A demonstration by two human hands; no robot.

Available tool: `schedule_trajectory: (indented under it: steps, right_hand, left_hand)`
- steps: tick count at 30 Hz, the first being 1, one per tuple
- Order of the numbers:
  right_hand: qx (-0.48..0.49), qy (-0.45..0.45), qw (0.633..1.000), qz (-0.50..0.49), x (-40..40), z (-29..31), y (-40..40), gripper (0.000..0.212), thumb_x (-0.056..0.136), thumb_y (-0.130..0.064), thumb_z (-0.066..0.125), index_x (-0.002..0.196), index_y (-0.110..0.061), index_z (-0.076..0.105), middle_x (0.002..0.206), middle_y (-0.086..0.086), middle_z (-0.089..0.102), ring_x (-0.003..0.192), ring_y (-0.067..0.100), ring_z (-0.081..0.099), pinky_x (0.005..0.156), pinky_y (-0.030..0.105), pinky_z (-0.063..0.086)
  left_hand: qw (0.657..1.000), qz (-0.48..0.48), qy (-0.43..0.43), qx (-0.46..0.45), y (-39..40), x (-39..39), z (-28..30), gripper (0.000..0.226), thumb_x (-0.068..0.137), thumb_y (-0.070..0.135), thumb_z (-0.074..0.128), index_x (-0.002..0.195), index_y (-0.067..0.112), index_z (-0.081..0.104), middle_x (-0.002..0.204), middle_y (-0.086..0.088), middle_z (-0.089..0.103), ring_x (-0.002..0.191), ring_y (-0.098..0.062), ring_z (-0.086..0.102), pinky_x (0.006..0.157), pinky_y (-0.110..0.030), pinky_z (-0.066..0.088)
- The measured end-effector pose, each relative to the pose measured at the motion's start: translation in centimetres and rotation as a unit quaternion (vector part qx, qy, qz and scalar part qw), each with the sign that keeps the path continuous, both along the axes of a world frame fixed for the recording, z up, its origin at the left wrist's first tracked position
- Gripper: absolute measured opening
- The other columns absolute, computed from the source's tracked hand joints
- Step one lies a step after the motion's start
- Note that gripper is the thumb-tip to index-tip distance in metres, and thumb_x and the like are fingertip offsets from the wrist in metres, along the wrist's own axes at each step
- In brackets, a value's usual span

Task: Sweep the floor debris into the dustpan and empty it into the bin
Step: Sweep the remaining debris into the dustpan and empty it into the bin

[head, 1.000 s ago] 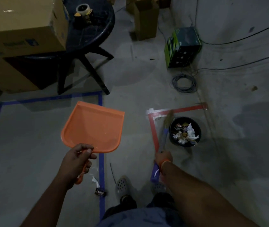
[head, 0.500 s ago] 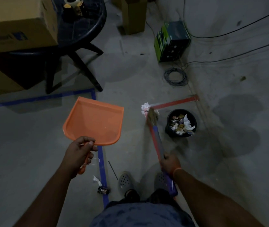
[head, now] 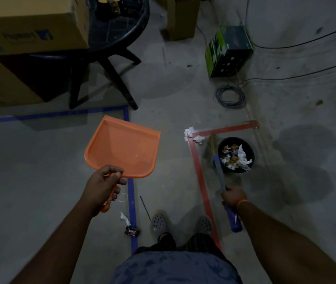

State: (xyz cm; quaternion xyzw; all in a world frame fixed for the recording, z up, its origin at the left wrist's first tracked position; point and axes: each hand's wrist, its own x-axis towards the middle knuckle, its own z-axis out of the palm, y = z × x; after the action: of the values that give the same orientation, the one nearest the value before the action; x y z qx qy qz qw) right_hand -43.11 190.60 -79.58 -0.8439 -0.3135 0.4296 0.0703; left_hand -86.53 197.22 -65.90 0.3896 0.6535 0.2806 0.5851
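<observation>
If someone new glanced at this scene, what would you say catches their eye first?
Most likely the bright orange dustpan, held up by the left hand over the blue tape outline on the dim floor. Next, the black bin of crumpled litter at centre right inside the red tape corner, with the broom in the right hand reaching beside it. A crumpled paper scrap lies by that corner.

Black table [head: 122, 27] w/ cardboard box [head: 30, 27], green box [head: 229, 51] nr cable coil [head: 230, 96].

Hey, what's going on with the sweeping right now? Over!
Left hand grips empty orange dustpan. Right hand grips broom, bristles beside full bin. Scraps left on floor by blue tape.
</observation>
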Motion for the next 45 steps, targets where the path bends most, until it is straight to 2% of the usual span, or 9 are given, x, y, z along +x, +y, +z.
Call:
schedule_trajectory:
  steps: [4, 7, 14, 21, 27, 36, 39, 42, 45]
  right_hand:
    - [-0.07, 0.012, 0.991, 0.115, 2.2, 2.1, 1.3, 0.019, 0.084, -0.002, 0.057, 0.101, 0.004, 0.063, 0.084, 0.024, 0.062, 0.062, 0.033, 0.064, 0.047, 0.032, 0.052]
    - [-0.099, -0.024, 0.973, 0.206, 3.7, 2.8, -1.5, 0.027, 0.085, -0.009, 0.063, 0.111, -0.005, 0.063, 0.089, 0.016, 0.064, 0.068, 0.03, 0.067, 0.055, 0.035, 0.058]
    - [-0.088, -0.032, 0.962, 0.258, 7.2, 4.5, -7.7, 0.062, 0.087, -0.015, 0.065, 0.145, -0.024, 0.042, 0.095, -0.003, 0.062, 0.051, -0.001, 0.052, 0.042, 0.009, 0.04]
    - [-0.024, -0.042, 0.945, 0.322, 10.2, 5.0, -1.7, 0.061, 0.089, -0.017, 0.062, 0.146, -0.021, 0.041, 0.092, 0.002, 0.059, 0.065, 0.012, 0.056, 0.063, 0.027, 0.048]
    - [0.017, -0.049, 0.937, 0.344, 12.4, 3.9, 6.7, 0.046, 0.084, -0.01, 0.062, 0.13, -0.014, 0.057, 0.084, 0.011, 0.066, 0.06, 0.023, 0.062, 0.058, 0.031, 0.053]
    - [-0.033, -0.038, 0.865, 0.499, 8.5, 0.7, 10.1, 0.046, 0.084, -0.018, 0.059, 0.13, -0.018, 0.058, 0.109, 0.014, 0.069, 0.093, 0.03, 0.068, 0.08, 0.032, 0.053]
    - [-0.044, 0.011, 0.827, 0.56, 6.7, -0.4, 8.8, 0.061, 0.085, -0.02, 0.061, 0.144, -0.023, 0.045, 0.112, 0.011, 0.067, 0.082, 0.024, 0.067, 0.069, 0.024, 0.05]
    - [-0.04, 0.05, 0.805, 0.59, 5.8, 0.4, 7.3, 0.063, 0.087, -0.012, 0.059, 0.147, -0.024, 0.039, 0.082, -0.003, 0.064, 0.052, 0.003, 0.052, 0.05, 0.018, 0.042]
    - [-0.032, 0.054, 0.799, 0.598, 6.0, 0.7, 5.4, 0.061, 0.089, -0.014, 0.057, 0.146, -0.029, 0.039, 0.074, -0.007, 0.059, 0.05, 0.002, 0.051, 0.044, 0.011, 0.041]
  left_hand:
    - [1.0, 0.012, 0.004, 0.002, -0.8, -0.2, 0.0, 0.011, 0.105, 0.007, 0.053, 0.109, 0.005, 0.064, 0.086, -0.02, 0.072, 0.057, -0.02, 0.054, 0.051, -0.03, 0.043]
    - [1.0, 0.023, 0.0, 0.006, -1.4, 0.6, 0.0, 0.011, 0.104, 0.007, 0.054, 0.108, 0.005, 0.064, 0.085, -0.02, 0.073, 0.057, -0.022, 0.053, 0.051, -0.029, 0.042]
    - [1.0, 0.028, -0.001, 0.002, -2.3, 3.7, -0.4, 0.011, 0.104, 0.008, 0.055, 0.108, 0.005, 0.064, 0.087, -0.022, 0.073, 0.06, -0.024, 0.053, 0.052, -0.03, 0.043]
    - [0.997, 0.069, 0.008, 0.018, -3.6, 7.6, 0.7, 0.011, 0.104, 0.008, 0.054, 0.108, 0.006, 0.064, 0.086, -0.018, 0.073, 0.058, -0.022, 0.055, 0.05, -0.029, 0.045]
    - [0.993, 0.115, 0.021, 0.019, -5.6, 11.1, 2.4, 0.01, 0.104, 0.008, 0.054, 0.108, 0.007, 0.064, 0.088, -0.021, 0.072, 0.057, -0.022, 0.053, 0.05, -0.03, 0.044]
    - [0.978, 0.201, 0.047, 0.025, -11.7, 14.1, 4.2, 0.011, 0.105, 0.01, 0.055, 0.109, 0.01, 0.066, 0.087, -0.018, 0.073, 0.056, -0.021, 0.055, 0.05, -0.031, 0.045]
    - [0.969, 0.237, 0.059, 0.028, -13.8, 14.4, 4.2, 0.011, 0.105, 0.011, 0.055, 0.108, 0.011, 0.066, 0.087, -0.018, 0.073, 0.057, -0.021, 0.056, 0.05, -0.031, 0.045]
    - [0.96, 0.272, 0.062, 0.029, -16.0, 14.4, 4.1, 0.012, 0.104, 0.01, 0.055, 0.109, 0.009, 0.066, 0.088, -0.02, 0.073, 0.057, -0.021, 0.056, 0.049, -0.03, 0.045]
    - [0.95, 0.305, 0.057, 0.031, -18.4, 14.2, 4.0, 0.012, 0.104, 0.009, 0.055, 0.11, 0.008, 0.065, 0.089, -0.023, 0.072, 0.057, -0.021, 0.055, 0.049, -0.03, 0.045]
